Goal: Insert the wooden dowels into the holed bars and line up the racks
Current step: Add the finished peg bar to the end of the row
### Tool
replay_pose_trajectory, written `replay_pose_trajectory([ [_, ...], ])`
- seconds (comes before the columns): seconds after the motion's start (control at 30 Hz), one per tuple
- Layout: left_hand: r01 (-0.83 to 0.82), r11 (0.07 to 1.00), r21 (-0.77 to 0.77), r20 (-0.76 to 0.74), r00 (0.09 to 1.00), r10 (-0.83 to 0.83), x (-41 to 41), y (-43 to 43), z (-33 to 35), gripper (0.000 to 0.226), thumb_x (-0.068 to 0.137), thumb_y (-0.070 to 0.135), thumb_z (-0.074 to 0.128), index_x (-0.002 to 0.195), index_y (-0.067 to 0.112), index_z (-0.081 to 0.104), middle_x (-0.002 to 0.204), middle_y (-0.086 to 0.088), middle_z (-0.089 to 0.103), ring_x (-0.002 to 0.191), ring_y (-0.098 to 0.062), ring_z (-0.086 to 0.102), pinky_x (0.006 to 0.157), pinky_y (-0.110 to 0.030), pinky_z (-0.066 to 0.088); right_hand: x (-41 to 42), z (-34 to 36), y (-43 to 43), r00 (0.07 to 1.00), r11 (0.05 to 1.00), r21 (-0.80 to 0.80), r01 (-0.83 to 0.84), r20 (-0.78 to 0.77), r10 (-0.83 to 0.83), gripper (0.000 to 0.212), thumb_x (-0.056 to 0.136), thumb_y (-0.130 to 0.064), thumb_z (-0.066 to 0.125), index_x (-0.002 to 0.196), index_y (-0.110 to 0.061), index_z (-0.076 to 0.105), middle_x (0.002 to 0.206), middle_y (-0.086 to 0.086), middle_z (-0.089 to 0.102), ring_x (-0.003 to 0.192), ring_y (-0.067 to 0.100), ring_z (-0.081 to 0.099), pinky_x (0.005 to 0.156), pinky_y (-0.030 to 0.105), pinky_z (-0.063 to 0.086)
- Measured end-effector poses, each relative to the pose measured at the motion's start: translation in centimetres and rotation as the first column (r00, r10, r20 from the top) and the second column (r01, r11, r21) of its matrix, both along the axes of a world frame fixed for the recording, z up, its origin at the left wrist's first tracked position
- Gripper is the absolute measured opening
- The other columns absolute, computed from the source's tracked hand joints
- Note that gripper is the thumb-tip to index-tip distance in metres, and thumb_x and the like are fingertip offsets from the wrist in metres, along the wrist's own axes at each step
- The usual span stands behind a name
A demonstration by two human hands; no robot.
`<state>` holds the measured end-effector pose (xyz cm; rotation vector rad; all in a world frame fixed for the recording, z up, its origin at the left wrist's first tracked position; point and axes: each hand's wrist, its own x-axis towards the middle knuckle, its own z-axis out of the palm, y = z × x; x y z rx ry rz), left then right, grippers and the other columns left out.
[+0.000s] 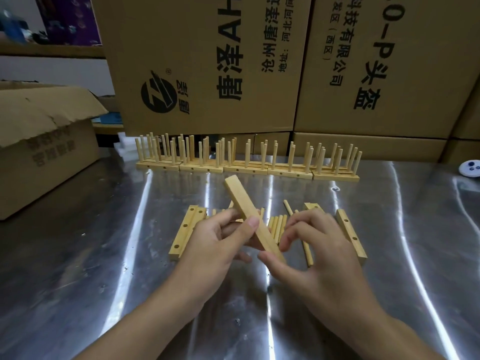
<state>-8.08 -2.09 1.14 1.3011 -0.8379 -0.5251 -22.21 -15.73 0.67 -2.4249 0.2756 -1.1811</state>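
My left hand [218, 242] grips a plain wooden bar [242, 203] and holds it tilted above the table, its far end raised. My right hand [311, 245] touches the bar's near end with the thumb, while its fingers curl over loose dowels [278, 224] lying beneath. Holed bars lie flat on the left [184, 229] and on the right [350, 232]. A single dowel [288, 207] lies just beyond my right fingers. Several finished racks [246, 162] with upright dowels stand side by side in a row at the back of the table.
The shiny metal table [104, 268] carries everything. Large printed cardboard boxes [285, 61] form a wall right behind the racks. An open carton [44, 141] stands at the left. A small white round object [470, 168] lies at the far right edge.
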Motion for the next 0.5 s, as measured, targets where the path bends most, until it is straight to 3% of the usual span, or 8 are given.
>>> replay_pose_trajectory([
  [0.13, 0.053, 0.998, -0.027, -0.112, 0.992, -0.056, 0.3, 0.0, -0.3, 0.037, 0.096, 0.033, 0.065, 0.129, 0.016, 0.069, 0.113, -0.009, 0.081, 0.106, -0.027, 0.078, 0.076, -0.026, 0.061, -0.2, -0.1, 0.1, 0.996, 0.989, 0.133, -0.064, -0.059, 0.073, 0.03, 0.085, -0.057, 0.078, 0.094, -0.035, 0.06, 0.093, -0.019, 0.068, 0.092, 0.008, 0.068, 0.076, 0.022, 0.05],
  [0.2, 0.059, 0.996, -0.065, -0.19, 0.979, -0.07, 0.5, -0.1, -0.3, 0.042, 0.094, 0.028, 0.067, 0.133, 0.013, 0.065, 0.118, -0.012, 0.08, 0.109, -0.029, 0.078, 0.077, -0.027, 0.062, -0.2, -0.3, -0.2, 0.992, 0.966, 0.236, -0.105, -0.046, 0.119, 0.028, 0.086, -0.046, 0.084, 0.098, -0.037, 0.061, 0.09, -0.019, 0.073, 0.085, 0.009, 0.072, 0.07, 0.021, 0.052],
  [0.37, -0.067, 0.991, -0.112, -0.299, 0.954, 0.03, 2.1, 0.4, 0.2, 0.047, 0.086, 0.03, 0.077, 0.129, 0.013, 0.07, 0.118, -0.012, 0.079, 0.107, -0.03, 0.078, 0.079, -0.03, 0.064, -0.1, -0.6, -1.5, 0.999, 0.988, 0.155, 0.025, -0.05, -0.018, 0.034, 0.081, -0.025, 0.09, 0.084, -0.031, 0.057, 0.087, -0.014, 0.065, 0.083, 0.012, 0.065, 0.064, 0.014, 0.043],
  [0.5, -0.068, 0.991, -0.119, -0.27, 0.962, 0.034, 2.8, 0.7, 0.1, 0.049, 0.082, 0.034, 0.081, 0.126, 0.013, 0.073, 0.119, -0.013, 0.079, 0.109, -0.03, 0.077, 0.08, -0.03, 0.064, -0.2, -0.7, -1.7, 0.998, 0.982, 0.184, -0.033, -0.047, 0.042, 0.027, 0.083, -0.034, 0.088, 0.089, -0.032, 0.061, 0.091, -0.012, 0.064, 0.087, 0.015, 0.064, 0.067, 0.015, 0.044],
])
